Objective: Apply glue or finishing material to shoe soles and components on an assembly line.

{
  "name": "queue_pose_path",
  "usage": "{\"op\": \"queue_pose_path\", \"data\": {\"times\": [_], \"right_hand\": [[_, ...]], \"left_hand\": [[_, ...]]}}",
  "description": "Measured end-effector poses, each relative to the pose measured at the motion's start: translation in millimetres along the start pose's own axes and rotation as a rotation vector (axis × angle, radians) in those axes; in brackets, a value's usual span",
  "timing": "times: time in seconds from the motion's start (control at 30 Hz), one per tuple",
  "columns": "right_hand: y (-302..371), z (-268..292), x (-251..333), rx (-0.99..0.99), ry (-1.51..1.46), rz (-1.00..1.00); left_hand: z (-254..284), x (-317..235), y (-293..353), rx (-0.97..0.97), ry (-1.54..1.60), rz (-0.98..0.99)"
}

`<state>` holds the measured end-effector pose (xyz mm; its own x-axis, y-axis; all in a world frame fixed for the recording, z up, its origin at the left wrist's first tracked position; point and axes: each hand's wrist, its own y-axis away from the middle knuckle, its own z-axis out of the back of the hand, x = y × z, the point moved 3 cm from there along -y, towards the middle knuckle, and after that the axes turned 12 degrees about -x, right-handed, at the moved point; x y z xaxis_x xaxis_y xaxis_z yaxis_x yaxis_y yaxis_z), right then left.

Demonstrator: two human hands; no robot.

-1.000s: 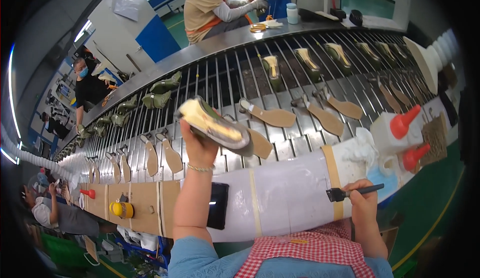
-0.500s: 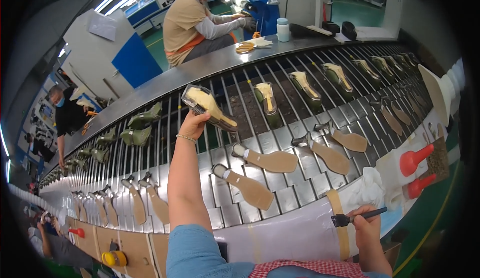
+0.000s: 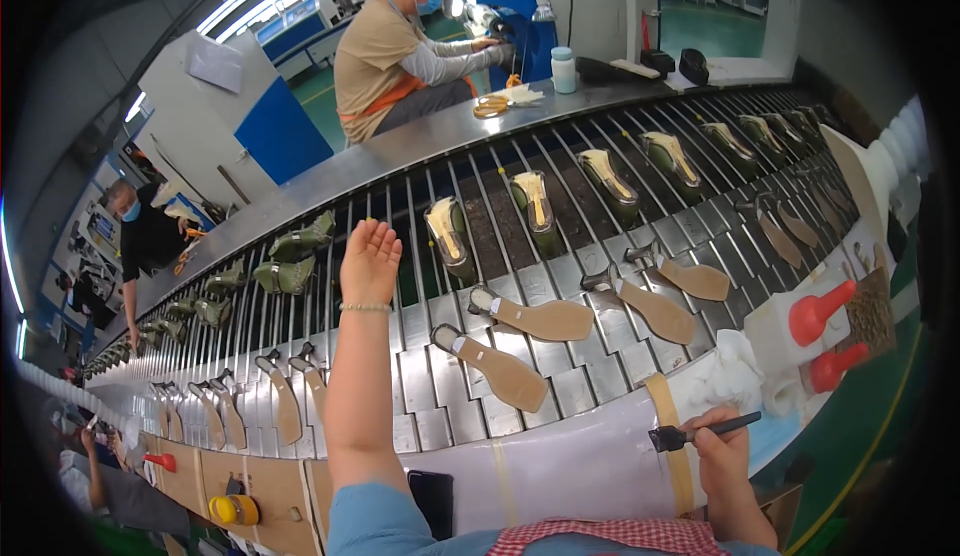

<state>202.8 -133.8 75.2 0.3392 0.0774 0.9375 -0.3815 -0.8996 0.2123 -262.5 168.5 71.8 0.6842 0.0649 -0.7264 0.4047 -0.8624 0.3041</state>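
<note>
My left hand [image 3: 372, 259] is held palm up over the conveyor rods, fingers stretched out and holding nothing. Just right of it a shoe upper on a last [image 3: 446, 236] lies on the rods, its cream underside facing up. Another lasted upper [image 3: 534, 206] sits further right in the same row. At the lower right, my right hand [image 3: 722, 446] grips a flat brush [image 3: 673, 440] by its dark handle, above the pale-covered bench [image 3: 580, 481]. Tan soles with dark heels, such as this sole [image 3: 500, 374], rest on the metal slats in front of me.
Green uppers [image 3: 285, 274] stand on the rods at left. Red-spouted bottles [image 3: 820, 314] and crumpled white cloth [image 3: 728, 376] are at right. A yellow jar [image 3: 232, 509] and a dark phone [image 3: 431, 501] lie near me. Across the line a co-worker [image 3: 385, 61] sits by orange scissors [image 3: 490, 107].
My left hand has let go of the lasted upper, which now lies on the rods, and has drawn slightly left of it. The right hand still holds the brush.
</note>
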Motion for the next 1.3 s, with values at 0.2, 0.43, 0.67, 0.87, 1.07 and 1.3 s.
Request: {"op": "queue_pose_path", "data": {"times": [0.2, 0.43, 0.67, 0.87, 1.07, 1.3], "right_hand": [[37, 14, 3, 0.024, -0.076, 0.069], [85, 24, 16, 0.164, -0.095, 0.116], [122, 50, 20, 0.198, -0.1, 0.162], [142, 66, 13, 0.3, -0.115, 0.189], [149, 77, -7, 0.315, -0.194, 0.076], [162, 80, -17, 0.312, -0.204, 0.026]], "left_hand": [[-72, -91, 288, 0.851, 0.276, -0.571], [-59, -131, 499, 1.538, 0.789, -1.454], [-25, -131, 572, 1.32, 1.005, -2.105], [-13, -123, 616, 1.348, 1.034, -2.194], [-3, -115, 652, 1.426, 1.036, -2.178], [1, -112, 667, 1.376, 1.088, -2.183]]}}
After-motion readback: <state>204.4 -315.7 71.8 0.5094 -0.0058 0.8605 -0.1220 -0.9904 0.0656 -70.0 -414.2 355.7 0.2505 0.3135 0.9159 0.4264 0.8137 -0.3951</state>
